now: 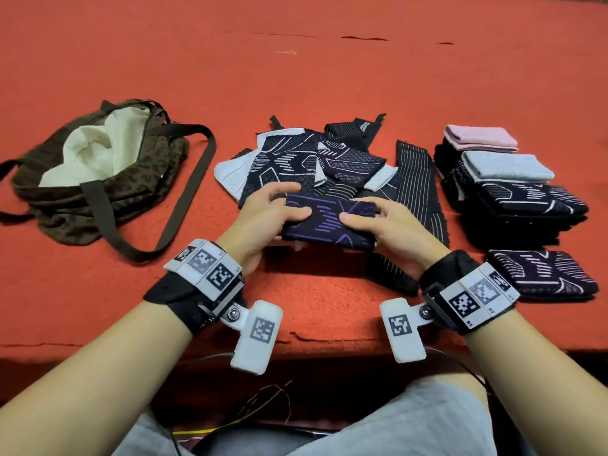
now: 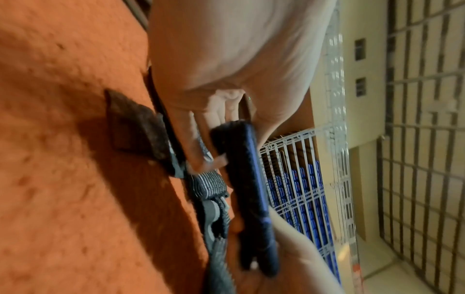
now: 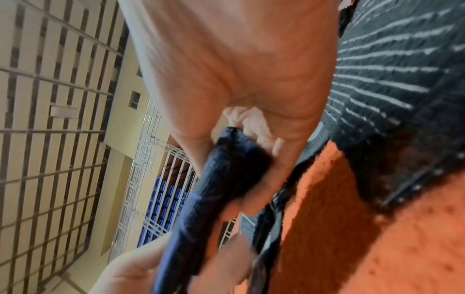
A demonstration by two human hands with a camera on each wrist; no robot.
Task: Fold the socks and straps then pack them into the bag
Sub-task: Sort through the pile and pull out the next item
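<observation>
A folded dark sock with purple lines [image 1: 329,222] hangs just above the red cloth, held at both ends. My left hand [image 1: 273,218] pinches its left end, thumb on top. My right hand [image 1: 375,225] pinches its right end the same way. Both wrist views show the sock edge-on [image 2: 249,189] [image 3: 214,189], squeezed between thumb and fingers. Behind it lies a loose pile of dark patterned socks [image 1: 306,162], and a long black striped strap [image 1: 418,192] stretches beside them. The brown leopard-print bag [image 1: 98,172] lies open at the left, showing its cream lining.
Stacks of folded socks [image 1: 506,179], pink and grey ones on top, stand at the right. One more folded dark sock [image 1: 543,274] lies nearer me. The bag's long strap [image 1: 184,199] loops over the red cloth. The table's front edge [image 1: 312,340] runs just below my wrists.
</observation>
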